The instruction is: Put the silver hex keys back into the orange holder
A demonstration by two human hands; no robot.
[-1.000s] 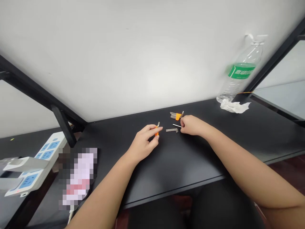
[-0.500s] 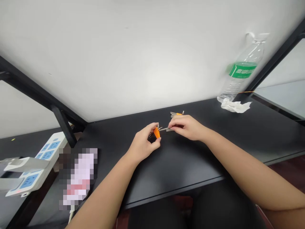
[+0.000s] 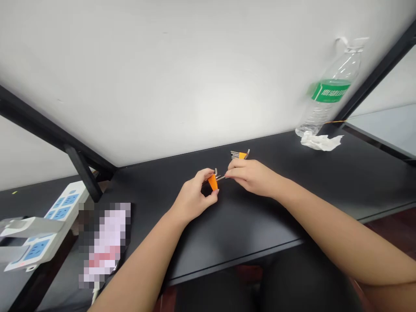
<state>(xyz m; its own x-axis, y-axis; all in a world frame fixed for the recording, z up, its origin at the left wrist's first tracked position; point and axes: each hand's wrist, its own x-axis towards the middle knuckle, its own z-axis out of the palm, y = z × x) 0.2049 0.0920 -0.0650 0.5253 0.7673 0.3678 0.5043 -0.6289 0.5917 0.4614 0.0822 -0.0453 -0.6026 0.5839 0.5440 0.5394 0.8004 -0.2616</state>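
Between its thumb and fingers my left hand (image 3: 196, 196) grips an orange hex key holder (image 3: 212, 182), with a bent metal key end sticking up beside it. My right hand (image 3: 251, 175) pinches the end of a thin metal hex key (image 3: 221, 178) whose other end reaches the orange holder. Whether the key sits inside a hole is too small to tell. Just behind my right hand, a second orange holder (image 3: 242, 155) with several hex keys lies on the black table (image 3: 247, 221).
A clear plastic bottle (image 3: 331, 91) with a green label stands at the back right by the wall. Crumpled tissue (image 3: 321, 142) lies in front of it. On the left are a pixelated phone-like object (image 3: 108, 238) and a white power strip (image 3: 69, 201) with plugs.
My right hand has moved slightly left toward the orange holder, and less of the hex key shows between the hands. Loose metal keys seen under the right fingers are now mostly covered.
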